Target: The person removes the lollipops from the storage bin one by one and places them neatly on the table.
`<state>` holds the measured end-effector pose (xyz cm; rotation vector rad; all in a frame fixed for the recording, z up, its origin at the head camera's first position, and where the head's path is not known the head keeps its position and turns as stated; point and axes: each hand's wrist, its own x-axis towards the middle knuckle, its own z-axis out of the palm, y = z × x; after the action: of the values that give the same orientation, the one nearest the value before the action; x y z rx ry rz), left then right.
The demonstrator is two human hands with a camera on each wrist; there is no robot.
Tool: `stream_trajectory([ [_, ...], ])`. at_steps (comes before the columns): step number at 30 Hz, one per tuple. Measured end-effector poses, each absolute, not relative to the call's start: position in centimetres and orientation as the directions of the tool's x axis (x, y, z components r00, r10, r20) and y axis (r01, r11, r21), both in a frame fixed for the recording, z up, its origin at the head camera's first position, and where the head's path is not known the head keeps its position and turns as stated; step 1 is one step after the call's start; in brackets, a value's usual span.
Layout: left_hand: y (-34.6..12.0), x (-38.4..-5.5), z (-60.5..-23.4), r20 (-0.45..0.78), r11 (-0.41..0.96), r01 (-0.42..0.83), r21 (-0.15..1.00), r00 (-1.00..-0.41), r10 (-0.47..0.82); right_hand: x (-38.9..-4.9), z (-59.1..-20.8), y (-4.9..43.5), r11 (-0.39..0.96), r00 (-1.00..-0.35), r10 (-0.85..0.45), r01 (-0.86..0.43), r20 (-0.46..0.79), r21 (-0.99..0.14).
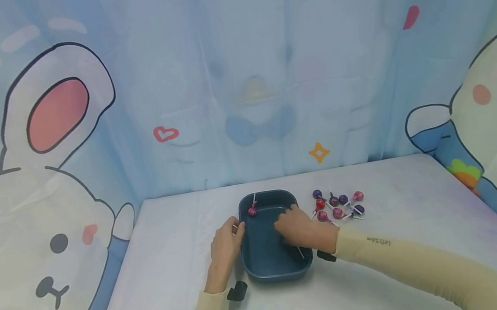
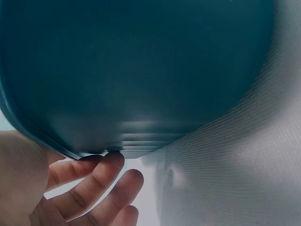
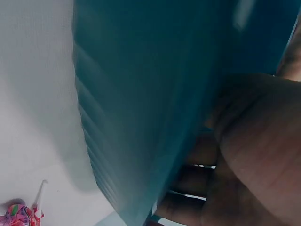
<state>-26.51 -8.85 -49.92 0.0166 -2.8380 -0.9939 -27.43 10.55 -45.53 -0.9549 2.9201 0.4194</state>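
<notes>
A dark teal plastic tray (image 1: 278, 278) stands on the table. My left hand (image 1: 227, 240) grips its left rim, with fingers (image 2: 89, 181) against the ribbed outer wall in the left wrist view. A short white stick (image 1: 236, 226) shows beside that thumb. Over the tray's right rim, my right hand (image 1: 298, 226) reaches inside with bent fingers; I cannot tell whether they hold anything. A white lollipop stick (image 1: 301, 253) pokes out below this hand, its other end hidden. A pink lollipop (image 1: 252, 210) leans in the tray's far left corner.
Several wrapped lollipops (image 1: 338, 213) in red, pink and purple lie in a loose group right of the tray; one wrapper (image 3: 21, 214) shows low in the right wrist view. A pale cloth covers the table (image 1: 181, 215), with a printed curtain (image 1: 247, 72) behind.
</notes>
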Motion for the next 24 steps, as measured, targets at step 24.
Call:
stream_trajectory([
  [24,-8.73,-26.26,-49.70,0.123,0.781,0.034,0.623,-0.991,-0.055,-26.94,-46.12,10.18,0.743,-0.820,-0.533,-0.571,-0.209,0.349],
])
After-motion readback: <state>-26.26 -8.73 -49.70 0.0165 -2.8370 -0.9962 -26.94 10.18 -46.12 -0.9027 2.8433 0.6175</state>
